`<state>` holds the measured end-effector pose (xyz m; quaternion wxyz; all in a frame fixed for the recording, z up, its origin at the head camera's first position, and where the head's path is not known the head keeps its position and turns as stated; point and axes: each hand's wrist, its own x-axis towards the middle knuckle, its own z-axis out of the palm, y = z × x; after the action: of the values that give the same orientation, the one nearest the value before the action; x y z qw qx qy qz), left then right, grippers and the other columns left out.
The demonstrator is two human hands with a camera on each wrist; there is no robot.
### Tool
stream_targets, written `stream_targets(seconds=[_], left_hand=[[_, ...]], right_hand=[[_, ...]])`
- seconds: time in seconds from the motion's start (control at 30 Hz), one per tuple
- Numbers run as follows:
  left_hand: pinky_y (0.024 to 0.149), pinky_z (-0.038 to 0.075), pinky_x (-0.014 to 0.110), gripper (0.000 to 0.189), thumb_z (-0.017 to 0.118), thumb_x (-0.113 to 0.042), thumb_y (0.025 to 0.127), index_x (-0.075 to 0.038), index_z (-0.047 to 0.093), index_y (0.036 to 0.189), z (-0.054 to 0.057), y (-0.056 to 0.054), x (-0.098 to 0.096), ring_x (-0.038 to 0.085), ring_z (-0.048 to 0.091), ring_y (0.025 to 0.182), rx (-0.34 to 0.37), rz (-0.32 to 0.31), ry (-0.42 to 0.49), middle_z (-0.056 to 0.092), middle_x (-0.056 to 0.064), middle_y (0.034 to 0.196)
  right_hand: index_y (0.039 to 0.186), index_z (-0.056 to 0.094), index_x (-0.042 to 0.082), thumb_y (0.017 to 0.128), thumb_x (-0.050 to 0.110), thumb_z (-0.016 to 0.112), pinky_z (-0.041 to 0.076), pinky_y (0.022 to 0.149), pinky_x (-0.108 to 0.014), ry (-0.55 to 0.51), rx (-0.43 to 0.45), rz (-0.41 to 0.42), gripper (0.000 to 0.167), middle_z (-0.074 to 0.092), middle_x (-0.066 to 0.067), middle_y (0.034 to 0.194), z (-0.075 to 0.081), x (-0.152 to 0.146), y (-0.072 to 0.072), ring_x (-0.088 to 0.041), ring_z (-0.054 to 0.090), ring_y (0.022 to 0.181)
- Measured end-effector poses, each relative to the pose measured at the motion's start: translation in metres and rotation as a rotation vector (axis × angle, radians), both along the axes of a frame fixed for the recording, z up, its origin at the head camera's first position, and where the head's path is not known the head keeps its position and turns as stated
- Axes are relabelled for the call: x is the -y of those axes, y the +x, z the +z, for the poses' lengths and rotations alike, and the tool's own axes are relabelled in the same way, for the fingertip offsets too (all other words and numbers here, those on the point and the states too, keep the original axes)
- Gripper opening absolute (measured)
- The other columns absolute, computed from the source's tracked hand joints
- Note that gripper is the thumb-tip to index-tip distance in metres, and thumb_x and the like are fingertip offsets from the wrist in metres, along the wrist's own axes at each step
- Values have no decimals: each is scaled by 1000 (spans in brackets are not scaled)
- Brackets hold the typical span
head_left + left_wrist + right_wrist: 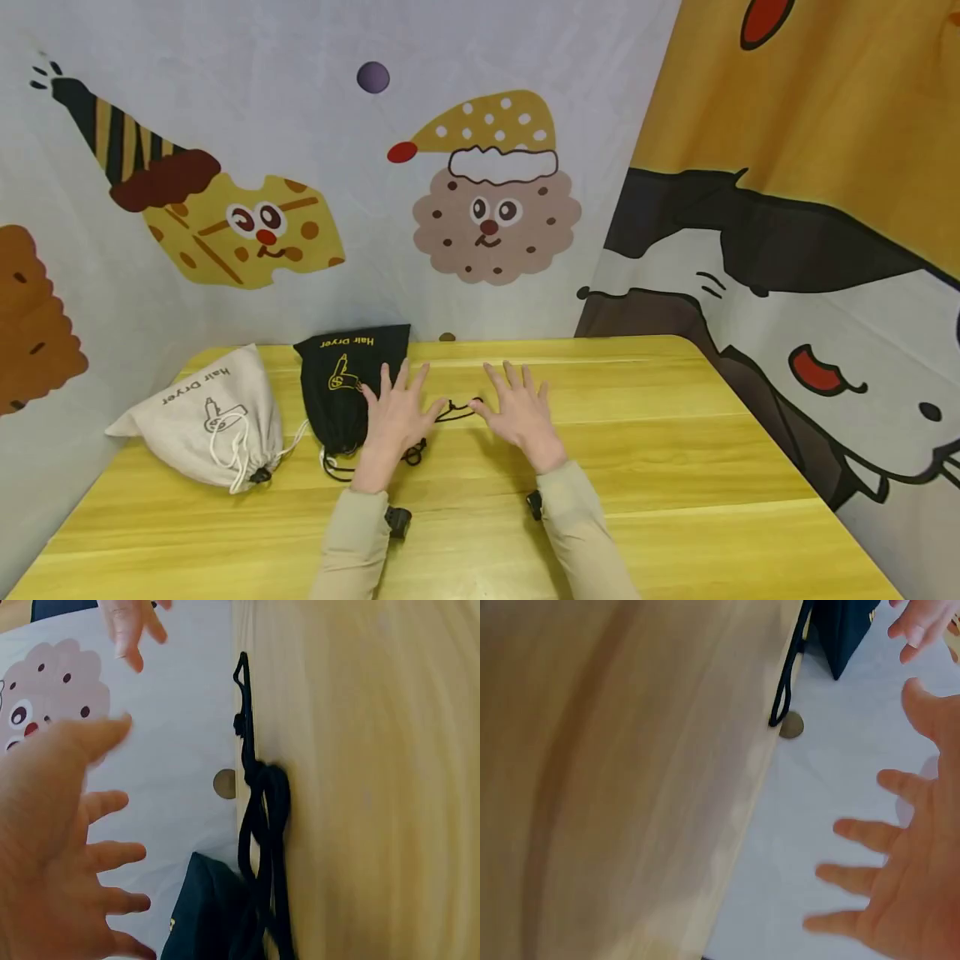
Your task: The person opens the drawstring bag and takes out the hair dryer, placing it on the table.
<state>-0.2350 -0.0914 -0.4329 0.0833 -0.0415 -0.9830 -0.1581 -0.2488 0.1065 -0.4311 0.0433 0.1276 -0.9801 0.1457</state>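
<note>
Both hands hover over the table with spread fingers, holding nothing. In the head view the left hand [397, 422] overlaps the right side of a black drawstring bag [318, 400] marked "Hair Dryer" in yellow. To its right, the right hand [519, 417] is held over the wood, thumb toward the other hand. Between the thumbs lies the black drawstring [453, 414], its knotted loops also plain in the left wrist view. Left of the black bag lies a cream drawstring bag [217, 421] with "Hair Dryer" lettering, a dryer drawing and white cords.
The yellow wood-grain table [675, 467] runs back to a light cloth [262, 100] printed with cartoon cheese and a biscuit. On the right hangs another cartoon cloth [810, 150]. Small black wrist cameras sit at both cuffs.
</note>
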Motion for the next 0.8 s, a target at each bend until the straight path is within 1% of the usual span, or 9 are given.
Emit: stream_targets(seconds=[0.13, 0.27, 0.37, 0.43, 0.53, 0.6, 0.67, 0.73, 0.8], left_hand=[[104, 29, 70, 58, 64, -32, 89, -12, 46, 140, 2, 2, 10, 49, 26, 139, -39, 21, -11, 38, 20, 149], [101, 37, 65, 50, 68, -23, 87, -6, 54, 131, 5, 5, 23, 51, 34, 133, -69, 59, -23, 45, 23, 141], [94, 45, 60, 46, 70, -20, 85, -3, 57, 127, 8, 8, 35, 51, 43, 126, -90, 90, -39, 50, 24, 135], [88, 49, 58, 45, 70, -18, 84, -2, 58, 125, 10, 11, 43, 50, 47, 120, -97, 108, -45, 53, 25, 130], [79, 52, 58, 45, 71, -16, 84, 0, 58, 123, 13, 15, 56, 51, 50, 114, -105, 136, -36, 55, 27, 127], [77, 52, 59, 45, 70, -15, 84, 1, 57, 125, 16, 19, 64, 52, 49, 114, -90, 158, -16, 53, 28, 127], [77, 51, 60, 46, 68, -14, 85, 3, 55, 125, 18, 22, 71, 53, 49, 112, -57, 174, 7, 51, 30, 127], [77, 51, 61, 47, 67, -12, 86, 6, 52, 127, 22, 25, 77, 54, 50, 108, 4, 184, 23, 49, 33, 126], [75, 51, 60, 50, 66, -13, 87, 8, 48, 129, 26, 27, 82, 55, 52, 102, 81, 194, 30, 47, 36, 124]], right_hand=[[150, 29, 19, 92, 45, 56, 33, 108, -61, -46, -1, 117, 69, 40, -17, 148, -2, 14, -2, -40, 41, 134], [147, 33, 14, 93, 39, 58, 45, 103, -47, -50, 12, 236, 65, 46, -16, 143, -2, 34, -2, -32, 52, 126], [145, 37, 14, 94, 38, 56, 50, 98, -42, -34, 38, 317, 59, 49, -11, 141, -2, 53, -1, -27, 56, 121], [144, 39, 14, 96, 37, 54, 51, 95, -38, -25, 54, 372, 55, 51, -9, 140, -1, 66, 1, -24, 59, 118], [141, 44, 15, 96, 36, 53, 52, 93, -34, 0, 62, 438, 50, 53, -7, 137, 0, 85, 5, -21, 61, 113], [139, 47, 15, 96, 35, 53, 52, 93, -31, 32, 48, 466, 48, 54, -6, 136, 0, 96, 7, -18, 62, 112], [136, 50, 16, 96, 36, 54, 52, 93, -28, 69, 26, 480, 45, 55, -4, 135, -2, 106, 9, -16, 61, 112], [133, 53, 17, 95, 38, 54, 51, 92, -25, 109, -10, 489, 43, 57, -1, 130, -4, 115, 10, -14, 61, 112], [130, 55, 17, 95, 39, 54, 52, 88, -23, 144, -46, 491, 41, 59, 0, 126, -6, 123, 12, -13, 62, 109]])
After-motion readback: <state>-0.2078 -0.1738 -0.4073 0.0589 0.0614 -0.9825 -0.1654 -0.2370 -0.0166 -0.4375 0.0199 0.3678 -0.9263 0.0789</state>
